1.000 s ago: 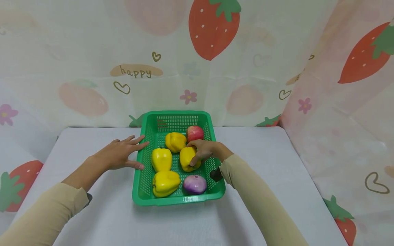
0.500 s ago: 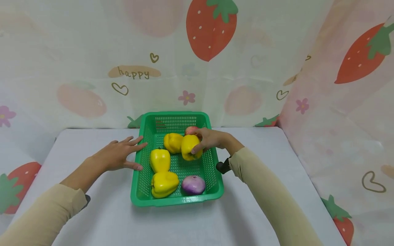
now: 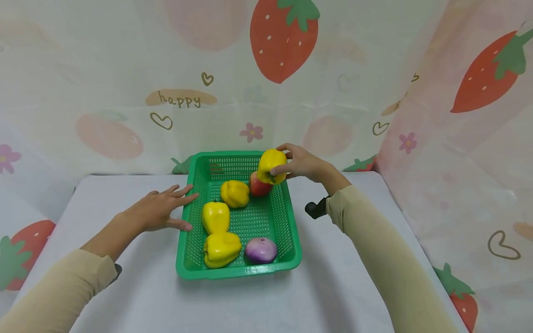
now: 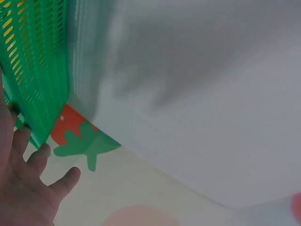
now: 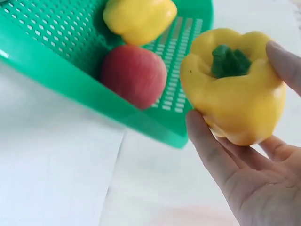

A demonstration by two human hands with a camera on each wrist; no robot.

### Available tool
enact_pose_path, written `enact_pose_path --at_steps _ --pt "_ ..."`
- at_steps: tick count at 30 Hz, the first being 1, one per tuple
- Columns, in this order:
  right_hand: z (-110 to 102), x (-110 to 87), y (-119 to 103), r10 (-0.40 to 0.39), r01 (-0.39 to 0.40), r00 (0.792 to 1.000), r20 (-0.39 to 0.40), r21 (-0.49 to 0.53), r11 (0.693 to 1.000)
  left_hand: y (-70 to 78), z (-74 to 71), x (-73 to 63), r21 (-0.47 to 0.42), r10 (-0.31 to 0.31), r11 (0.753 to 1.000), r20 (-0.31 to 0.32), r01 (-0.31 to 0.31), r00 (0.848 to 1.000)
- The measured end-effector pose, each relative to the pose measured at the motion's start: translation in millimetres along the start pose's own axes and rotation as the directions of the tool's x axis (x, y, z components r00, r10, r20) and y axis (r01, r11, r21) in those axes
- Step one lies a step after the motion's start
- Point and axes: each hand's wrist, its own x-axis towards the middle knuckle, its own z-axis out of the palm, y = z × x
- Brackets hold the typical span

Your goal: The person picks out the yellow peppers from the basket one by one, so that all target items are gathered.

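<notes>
My right hand [image 3: 306, 163] grips a yellow bell pepper [image 3: 271, 163] above the back right corner of the green basket [image 3: 296, 252]. In the right wrist view that bell pepper [image 5: 235, 101] shows its green stem, with fingers and thumb around its sides. My left hand [image 3: 160, 210] rests with spread fingers at the basket's left rim. Inside the basket lie more yellow bell peppers, one at the back [image 3: 235, 193], one at the left [image 3: 215, 217] and one at the front [image 3: 222, 249]. A red apple [image 3: 259, 187] is partly hidden behind the held pepper.
A purple, onion-like round vegetable [image 3: 261, 250] sits in the basket's front right corner. The basket stands on a white-covered table [image 3: 250, 305]. Behind the table hangs a strawberry-printed curtain [image 3: 187, 55], with another printed sheet along the right side.
My right hand has lifted the yellow bell pepper from the basket's middle right, moving it back, up and rightward past the apple. My left hand has stayed at the left rim.
</notes>
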Motion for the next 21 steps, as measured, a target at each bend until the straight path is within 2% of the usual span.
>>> enact_pose_path --at_steps 9,16,21 --pt "-25 -9.2 10 0.037 -0.036 0.993 -0.116 0.009 0.999 -3.4 2.6 -0.2 0.003 -0.014 1.000 0.003 0.014 1.000" --pt "-39 -12.8 36 0.109 -0.100 0.979 -0.172 0.060 0.993 -2.6 2.2 -1.1 -0.002 -0.010 1.000 0.008 0.010 1.000" --pt "-42 -18.3 57 0.153 -0.144 0.970 -0.187 0.064 0.988 -2.6 1.3 -0.4 0.001 -0.005 1.000 0.007 0.005 1.000"
